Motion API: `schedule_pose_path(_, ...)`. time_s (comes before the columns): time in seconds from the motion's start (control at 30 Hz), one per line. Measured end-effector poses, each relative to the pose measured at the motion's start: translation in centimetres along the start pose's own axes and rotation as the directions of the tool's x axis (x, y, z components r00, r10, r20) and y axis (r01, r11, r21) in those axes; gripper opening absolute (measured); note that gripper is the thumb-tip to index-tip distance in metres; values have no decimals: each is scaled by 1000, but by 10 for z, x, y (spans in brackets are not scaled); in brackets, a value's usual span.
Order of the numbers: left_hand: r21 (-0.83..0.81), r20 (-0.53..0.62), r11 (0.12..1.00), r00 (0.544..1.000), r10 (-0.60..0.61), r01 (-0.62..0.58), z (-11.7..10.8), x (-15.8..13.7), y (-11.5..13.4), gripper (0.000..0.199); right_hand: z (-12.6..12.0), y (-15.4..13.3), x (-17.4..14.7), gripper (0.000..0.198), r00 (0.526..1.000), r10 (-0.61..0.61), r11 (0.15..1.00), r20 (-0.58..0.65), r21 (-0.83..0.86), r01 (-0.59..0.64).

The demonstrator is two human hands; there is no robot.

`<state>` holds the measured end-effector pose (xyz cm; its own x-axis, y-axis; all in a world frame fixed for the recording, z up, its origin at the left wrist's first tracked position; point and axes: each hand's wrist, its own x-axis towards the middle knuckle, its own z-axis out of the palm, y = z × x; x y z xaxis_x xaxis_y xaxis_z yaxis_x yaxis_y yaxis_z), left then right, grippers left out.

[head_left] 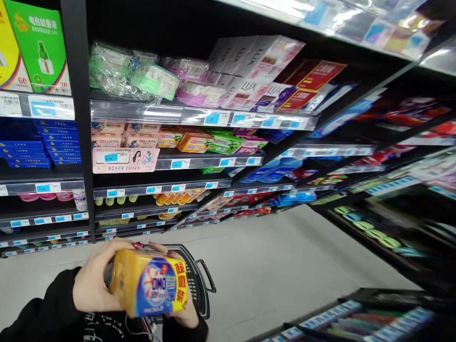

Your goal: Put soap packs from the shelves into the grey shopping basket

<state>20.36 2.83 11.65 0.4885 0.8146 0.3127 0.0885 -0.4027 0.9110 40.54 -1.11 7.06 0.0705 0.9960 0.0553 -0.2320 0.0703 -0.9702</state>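
Observation:
Both hands hold up a yellow-orange pack of OMO laundry soap (pixel 151 285), its blue label and yellow strip turned toward me. My left hand (pixel 93 278) wraps round its left end, with the thumb underneath. On the right side, my right hand (pixel 188 311) grips the pack from behind, and most of its fingers are hidden by it. Below and behind the pack is a black shopping basket (pixel 205 304), partly covered by my hands and the soap. Its inside is mostly out of sight.
In front stand black shelves with boxed LUX soaps (pixel 249 90), wrapped green and purple packs (pixel 153 78), and boxed laundry soaps (pixel 194 141). Green and yellow boxes (pixel 41 47) are at far left. A grey floor (pixel 263 256) runs between the shelves; the right side is blurred.

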Motion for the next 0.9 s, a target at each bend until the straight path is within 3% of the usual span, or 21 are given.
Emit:
schedule_pose_path(0.07, -212, 22, 975, 998, -65, 68, -4, -1, -14, 69, -3, -13, -8, 91, 1000, -13, 1000, 10, 5, 13)
schedule_pose_path(0.13, -356, -14, 933, 999, -53, 44, -5, 0, -27, 67, -2, -25, -15, 102, 999, 44, 999, 11, 12, -45)
schedule_pose_path(0.2, -401, -59, 916, 998, 15, -38, -4, 0, -35, 64, 1, -33, -19, 102, 991, 128, 991, 38, 31, -129)
schedule_pose_path(0.27, -405, -71, 907, 993, 96, -116, -4, 1, -39, 57, 6, -38, -21, 88, 986, 168, 985, 18, 34, -169)
schedule_pose_path(0.37, -287, -46, 929, 972, 232, -235, -8, 0, -36, 47, 12, -40, -22, 84, 994, 103, 992, -39, 71, -100)
schedule_pose_path(0.43, -118, -18, 936, 943, 333, -332, -13, -2, -30, 51, 13, -38, -24, 80, 1000, -24, 996, -12, 91, 25)
schedule_pose_path(0.57, 73, -26, 889, 890, 455, -452, -22, -5, -17, 53, 11, -34, -30, 69, 950, -308, 951, 49, 43, 306)
schedule_pose_path(0.63, 76, -33, 888, 889, 456, -453, -24, -5, -13, 54, 10, -33, -32, 72, 941, -336, 942, 48, 3, 336)
schedule_pose_path(0.8, 81, -4, 931, 933, 359, -357, -20, -5, -16, 65, 13, -37, -24, 76, 995, -79, 995, 62, 74, 74)
schedule_pose_path(0.9, 13, -15, 990, 990, 141, -141, -16, -11, -27, 61, 19, -36, -17, 69, 994, 101, 992, 28, 78, -103)
